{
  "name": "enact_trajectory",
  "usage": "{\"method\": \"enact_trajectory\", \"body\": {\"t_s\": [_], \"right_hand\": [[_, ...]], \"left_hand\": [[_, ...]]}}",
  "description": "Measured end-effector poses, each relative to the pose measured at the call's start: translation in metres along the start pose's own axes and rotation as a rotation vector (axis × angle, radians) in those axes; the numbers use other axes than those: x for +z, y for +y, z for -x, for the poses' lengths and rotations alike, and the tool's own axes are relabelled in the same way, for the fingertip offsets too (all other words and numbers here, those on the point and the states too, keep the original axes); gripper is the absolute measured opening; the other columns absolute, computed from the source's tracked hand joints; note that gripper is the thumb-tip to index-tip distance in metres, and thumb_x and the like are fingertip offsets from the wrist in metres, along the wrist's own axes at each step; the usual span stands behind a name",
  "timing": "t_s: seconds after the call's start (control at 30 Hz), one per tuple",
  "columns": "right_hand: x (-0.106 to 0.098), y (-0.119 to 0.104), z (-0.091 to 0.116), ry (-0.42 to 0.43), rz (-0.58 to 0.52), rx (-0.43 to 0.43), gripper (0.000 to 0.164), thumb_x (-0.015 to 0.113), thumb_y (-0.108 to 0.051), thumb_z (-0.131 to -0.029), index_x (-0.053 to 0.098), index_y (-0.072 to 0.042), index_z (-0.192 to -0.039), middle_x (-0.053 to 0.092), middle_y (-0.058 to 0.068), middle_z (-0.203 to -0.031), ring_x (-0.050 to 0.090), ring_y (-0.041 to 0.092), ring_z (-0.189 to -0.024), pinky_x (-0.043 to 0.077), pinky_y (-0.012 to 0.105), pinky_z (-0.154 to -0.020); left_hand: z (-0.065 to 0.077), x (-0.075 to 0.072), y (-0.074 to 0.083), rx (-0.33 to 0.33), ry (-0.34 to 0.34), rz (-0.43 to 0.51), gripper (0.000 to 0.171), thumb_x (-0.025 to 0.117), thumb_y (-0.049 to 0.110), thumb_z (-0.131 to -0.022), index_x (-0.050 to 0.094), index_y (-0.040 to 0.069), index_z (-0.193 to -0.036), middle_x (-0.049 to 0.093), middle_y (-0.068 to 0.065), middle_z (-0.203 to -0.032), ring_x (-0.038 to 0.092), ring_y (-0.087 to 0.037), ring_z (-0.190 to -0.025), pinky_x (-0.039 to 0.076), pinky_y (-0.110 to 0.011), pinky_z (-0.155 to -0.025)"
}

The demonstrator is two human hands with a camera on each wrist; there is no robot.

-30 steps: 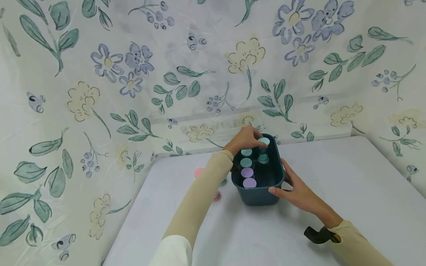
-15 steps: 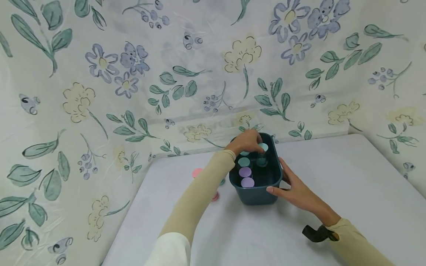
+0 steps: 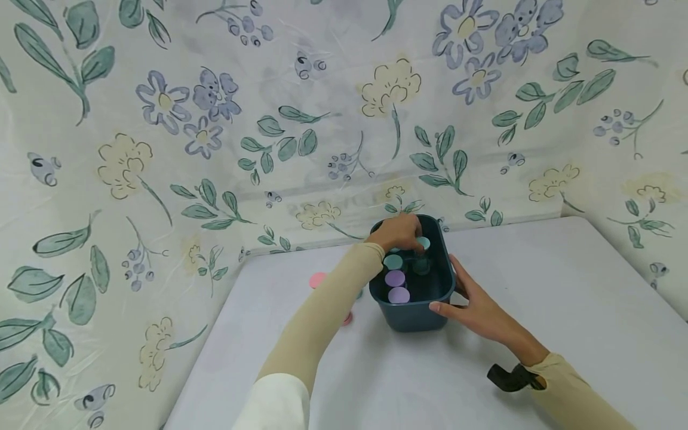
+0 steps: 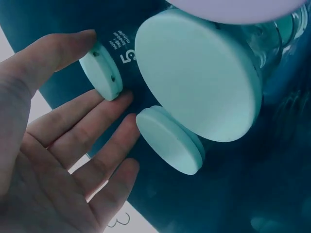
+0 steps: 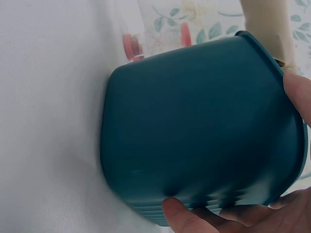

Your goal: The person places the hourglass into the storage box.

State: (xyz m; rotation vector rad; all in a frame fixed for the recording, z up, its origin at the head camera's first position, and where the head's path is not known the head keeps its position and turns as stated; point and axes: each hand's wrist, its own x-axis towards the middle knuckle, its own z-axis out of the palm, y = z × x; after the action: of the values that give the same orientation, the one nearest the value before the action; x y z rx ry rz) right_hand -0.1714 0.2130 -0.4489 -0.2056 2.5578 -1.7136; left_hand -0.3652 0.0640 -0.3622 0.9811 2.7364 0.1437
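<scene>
In front of the blue-green bin [image 3: 411, 318], to its right, a dark strap [image 3: 510, 378] is being worn at the right wrist, beside a beige sleeve. The near right corner of the bin is being gripped by the right hand [image 3: 475, 313], the thumb being laid at the near rim and the fingers being set against the ribbed right wall. The bin is being supported by a white table [image 3: 537, 286]. Left of the bin, a red lid [image 3: 347, 319] is being seen beside the left sleeve [image 3: 317, 322]; farther along that side, a teal piece [image 3: 359, 294] and a pink lid [image 3: 318, 280] are being partly covered by it. Inside the bin, along its left side, two purple lids [image 3: 397, 286] are being shown nearest, then a teal lid [image 3: 393, 262]. Toward the bin's far end, a mint-lidded jar [image 3: 423, 243] is being pinched at its lid by the left hand [image 3: 400, 232], its other fingers being spread below. Behind the bin, a floral cloth [image 3: 344, 149] is being hung.
</scene>
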Motion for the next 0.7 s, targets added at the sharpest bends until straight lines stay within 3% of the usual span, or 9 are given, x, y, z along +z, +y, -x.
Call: {"method": "enact_trajectory", "body": {"t_s": [0.37,0.57,0.7], "right_hand": [[0.0009,0.0013,-0.0001,0.009,0.017,0.001,0.108,0.073,-0.041,-0.095,-0.005,-0.024,-0.168,0.008,0.024,-0.173,0.027,0.055,-0.153,0.048,0.064,-0.107],[0.0008,0.0022,-0.0007,0.006,0.013,0.001,0.108,0.073,-0.041,-0.095,-0.005,-0.022,-0.168,0.009,0.024,-0.173,0.027,0.055,-0.153,0.048,0.064,-0.107],[0.0008,0.0017,-0.0004,0.008,0.011,0.004,0.109,0.074,-0.042,-0.095,-0.005,-0.022,-0.168,0.009,0.024,-0.173,0.027,0.054,-0.153,0.049,0.064,-0.107]], "left_hand": [[0.0039,-0.0036,-0.0004,-0.035,-0.004,-0.05,0.036,0.081,0.032,-0.089,0.074,0.011,-0.118,0.072,-0.003,-0.113,0.064,-0.016,-0.093,0.057,-0.031,-0.084],[0.0056,-0.0044,-0.0013,-0.015,-0.027,-0.021,0.032,0.079,0.029,-0.091,0.074,0.009,-0.115,0.072,-0.003,-0.108,0.062,-0.015,-0.088,0.054,-0.027,-0.077],[0.0076,-0.0056,-0.0021,-0.01,-0.04,0.001,0.025,0.079,0.028,-0.091,0.075,0.009,-0.107,0.068,-0.001,-0.096,0.058,-0.014,-0.08,0.048,-0.025,-0.069]]}}
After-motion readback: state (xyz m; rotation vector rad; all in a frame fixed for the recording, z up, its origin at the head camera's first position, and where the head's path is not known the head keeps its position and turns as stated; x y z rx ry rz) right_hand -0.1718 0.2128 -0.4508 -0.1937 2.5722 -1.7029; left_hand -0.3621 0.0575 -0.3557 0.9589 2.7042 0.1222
